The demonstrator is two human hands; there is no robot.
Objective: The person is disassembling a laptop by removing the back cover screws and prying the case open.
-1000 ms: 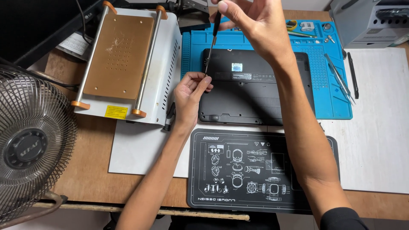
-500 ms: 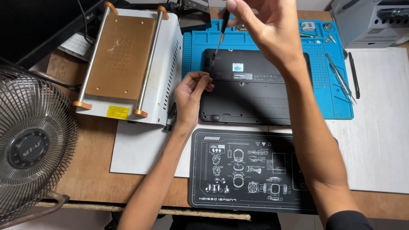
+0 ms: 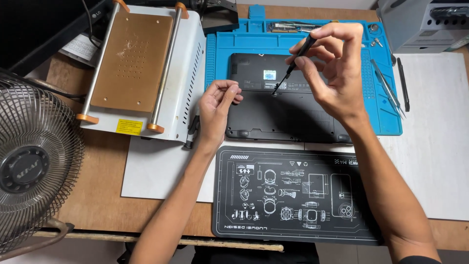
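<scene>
Blue mat (image 3: 221, 58) bears black laptop (image 3: 283, 115); right hand (image 3: 337, 73) pinches screwdriver (image 3: 293, 61), left hand (image 3: 217, 105) loosely curled, empty.

Bare forearms, dark short sleeve edge (image 3: 420, 259)

Both forearms bare, reaching far from the near edge. Left hand (image 3: 217, 105) palm up, fingers loosely curled, thumb against fingertips. Right hand (image 3: 334, 66) raised farther right, thumb and fingers pinched together, wrist bent down.
</scene>
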